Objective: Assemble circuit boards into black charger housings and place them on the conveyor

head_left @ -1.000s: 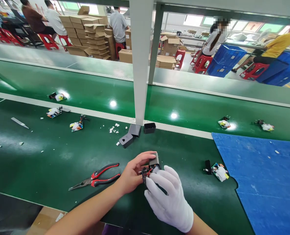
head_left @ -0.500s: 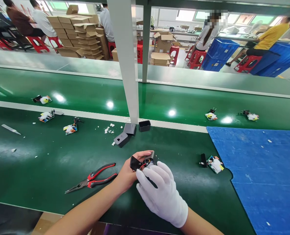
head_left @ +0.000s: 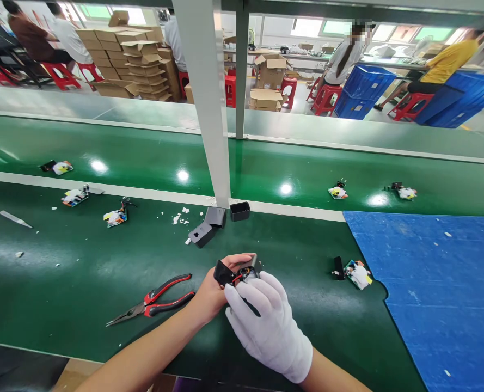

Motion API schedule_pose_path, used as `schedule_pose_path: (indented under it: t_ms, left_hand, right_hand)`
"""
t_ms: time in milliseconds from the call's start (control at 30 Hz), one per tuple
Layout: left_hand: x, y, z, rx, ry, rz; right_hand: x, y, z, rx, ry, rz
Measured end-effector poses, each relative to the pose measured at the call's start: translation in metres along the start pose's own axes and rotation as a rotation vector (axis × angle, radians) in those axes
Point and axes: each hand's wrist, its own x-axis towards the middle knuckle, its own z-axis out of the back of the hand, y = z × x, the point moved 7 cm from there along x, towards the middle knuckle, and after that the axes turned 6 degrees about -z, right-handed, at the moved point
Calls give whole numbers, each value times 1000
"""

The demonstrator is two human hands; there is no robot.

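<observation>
My bare left hand [head_left: 213,291] is closed around an opened black power adapter [head_left: 247,267], held above the dark green bench. Its end cap [head_left: 223,273] is swung out to the left, and red wires run between cap and case. My right hand [head_left: 272,321], in a white glove, has its bent fingers closed on the adapter's near side; the fingertips partly hide the opening. On the bench to the left lie red-and-black long-nose pliers [head_left: 152,302] with handles spread. Behind my hands are empty dark cases [head_left: 202,234], one of them an open box [head_left: 240,211].
Circuit boards with white filler lie on the bench, one [head_left: 358,274] beside a blue mat [head_left: 441,288]. More boards [head_left: 407,193] sit on the green belt [head_left: 266,163]. A white post [head_left: 211,109] rises ahead. White crumbs [head_left: 180,216] and a pale blade-like tool [head_left: 15,219] lie left.
Boards on the green belt have moved left. My hands and the adapter keep nearly the same pose; the whole view has shifted slightly.
</observation>
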Motion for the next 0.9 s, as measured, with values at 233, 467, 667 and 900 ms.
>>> schedule_pose_path:
  t_ms: [233,467,667,900]
  left_hand:
    - [-1,3,2,0,-10,10]
    - [-2,2,0,-11,-73,70]
    - [-3,4,0,-36,-91,40]
    - [-3,0,3,6,-104,-15]
  right_hand:
    - [3,2,2,3,9,-2]
    - [0,3,1,-21,-22,-3]
    - [-3,5,1,-38,-36,2]
    - [-7,3,-1,-3,-79,-3]
